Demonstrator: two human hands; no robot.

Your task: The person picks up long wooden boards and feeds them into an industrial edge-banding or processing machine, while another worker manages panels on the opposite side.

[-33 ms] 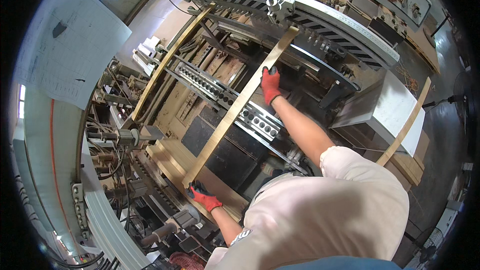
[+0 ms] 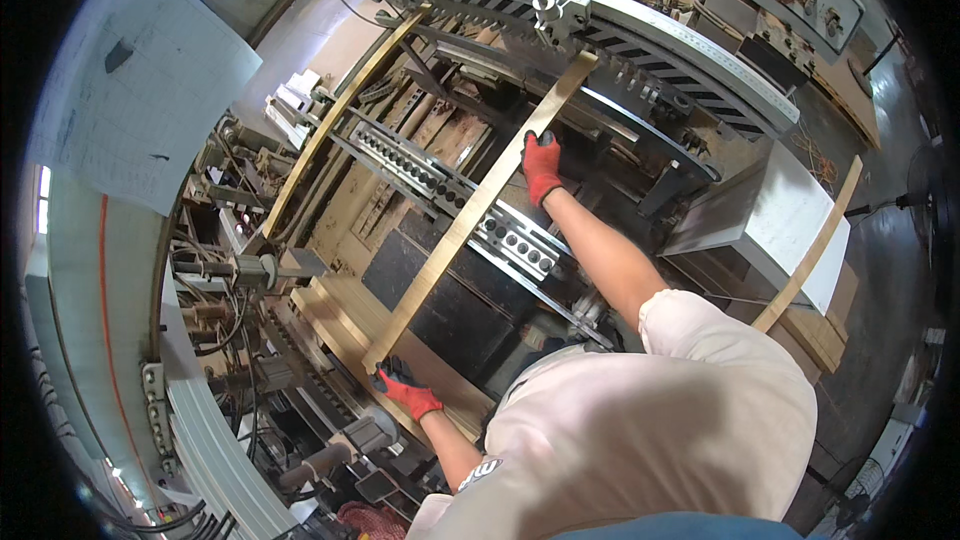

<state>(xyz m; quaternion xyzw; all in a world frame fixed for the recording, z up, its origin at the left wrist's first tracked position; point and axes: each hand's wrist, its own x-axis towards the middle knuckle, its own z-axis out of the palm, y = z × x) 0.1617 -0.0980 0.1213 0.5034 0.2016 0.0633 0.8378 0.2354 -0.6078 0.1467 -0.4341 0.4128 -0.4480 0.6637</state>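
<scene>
A long, narrow wooden strip [image 2: 468,225] runs slantwise across the machine frame, from the far rail down to the near left. My left hand [image 2: 407,390], in a red glove with dark fingertips, grips its near end. Farther along, my right hand [image 2: 541,162], gloved the same way, holds the strip's right edge with fingers bent round it. Under the strip's middle passes a metal conveyor rail [image 2: 450,198] with a row of black rollers. Beside my left hand lies a stack of wooden boards [image 2: 345,315].
Another wooden strip [image 2: 345,120] lies along the frame's left side. A ruled metal beam [image 2: 640,30] with striped marking spans the far side. At right stand a white metal box [image 2: 770,215] and one more slanting strip [image 2: 815,245]. Cylinders and hoses [image 2: 245,330] crowd the left.
</scene>
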